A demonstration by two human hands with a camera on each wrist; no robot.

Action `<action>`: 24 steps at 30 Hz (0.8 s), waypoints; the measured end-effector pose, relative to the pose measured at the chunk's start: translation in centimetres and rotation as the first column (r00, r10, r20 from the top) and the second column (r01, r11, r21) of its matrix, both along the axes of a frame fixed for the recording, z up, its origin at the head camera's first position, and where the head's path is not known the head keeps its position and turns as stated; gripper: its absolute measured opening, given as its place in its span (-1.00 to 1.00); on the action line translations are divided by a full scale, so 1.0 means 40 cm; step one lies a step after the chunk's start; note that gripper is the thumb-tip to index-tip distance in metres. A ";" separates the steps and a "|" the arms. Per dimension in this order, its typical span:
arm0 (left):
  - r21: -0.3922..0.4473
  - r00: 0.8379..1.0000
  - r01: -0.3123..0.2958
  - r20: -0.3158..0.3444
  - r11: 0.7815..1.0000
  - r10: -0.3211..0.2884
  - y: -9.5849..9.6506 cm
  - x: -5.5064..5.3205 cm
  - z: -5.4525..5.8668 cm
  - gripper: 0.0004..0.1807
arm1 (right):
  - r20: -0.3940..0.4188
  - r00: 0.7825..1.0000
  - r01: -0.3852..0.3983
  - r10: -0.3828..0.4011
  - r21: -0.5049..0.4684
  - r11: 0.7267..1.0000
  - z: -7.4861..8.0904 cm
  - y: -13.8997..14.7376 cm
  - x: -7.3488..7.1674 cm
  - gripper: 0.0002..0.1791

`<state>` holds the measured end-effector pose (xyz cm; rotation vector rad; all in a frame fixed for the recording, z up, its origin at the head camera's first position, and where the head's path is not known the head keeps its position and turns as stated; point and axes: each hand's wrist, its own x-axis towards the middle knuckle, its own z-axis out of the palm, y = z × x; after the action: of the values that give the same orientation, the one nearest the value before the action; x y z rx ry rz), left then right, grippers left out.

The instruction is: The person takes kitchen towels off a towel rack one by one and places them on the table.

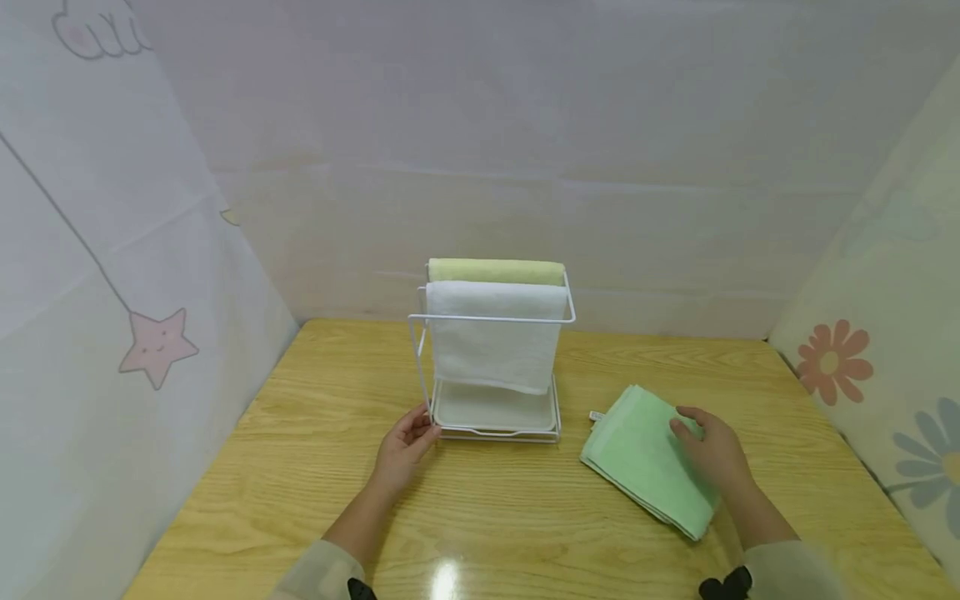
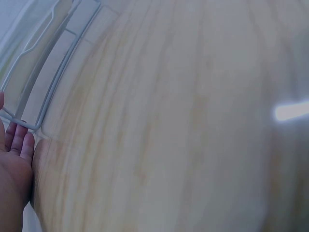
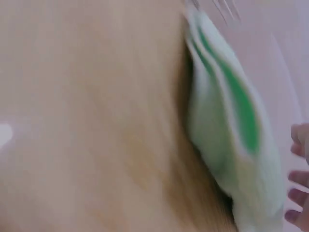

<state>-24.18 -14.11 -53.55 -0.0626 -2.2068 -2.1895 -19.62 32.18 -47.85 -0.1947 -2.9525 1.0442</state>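
A white wire towel rack (image 1: 491,319) stands on the table, with a white towel (image 1: 495,342) over its front bar and a yellow towel (image 1: 495,271) behind. My left hand (image 1: 402,448) holds the rack's front left bottom corner, thumb in front and fingers behind; in the left wrist view, fingertips lie behind the wire base (image 2: 36,124). To the right, a folded green towel (image 1: 645,458) with a small white tag lies on the table. Over its right side hovers my right hand (image 1: 716,454), fingers loosely bent; the right wrist view shows those fingers (image 3: 298,195) apart from the blurred towel (image 3: 217,116).
A pale tray (image 1: 495,407) sits in the rack's base. The wooden table (image 1: 315,433) extends around the rack. Printed cloth walls (image 1: 525,108) enclose the table at the back and both sides.
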 end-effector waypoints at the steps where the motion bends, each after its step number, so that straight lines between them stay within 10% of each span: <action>1: 0.002 1.000 -0.002 -0.004 1.000 0.002 0.000 0.001 0.000 -0.46 | -0.025 1.000 -0.008 0.008 0.027 1.000 0.002 -0.021 0.011 -0.34; 5: -0.003 1.000 -0.005 -0.024 1.000 0.005 0.003 0.003 -0.001 -0.46 | -0.046 0.999 0.004 0.003 0.163 0.987 0.010 -0.107 0.056 -0.43; 13: 0.007 1.000 0.000 -0.023 1.000 0.000 0.005 0.002 -0.004 -0.46 | 0.167 0.986 -0.039 0.001 0.228 0.973 0.003 -0.217 0.110 -0.26; 24: -0.002 1.000 0.001 0.006 1.000 -0.001 0.002 0.000 0.001 -0.47 | 0.183 0.981 -0.117 0.072 0.247 0.962 -0.062 -0.141 0.074 -0.08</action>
<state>-24.18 -14.05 -53.52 -0.0567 -2.2125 -2.1912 -16.64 26.55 -50.34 -0.1488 -3.2443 0.6699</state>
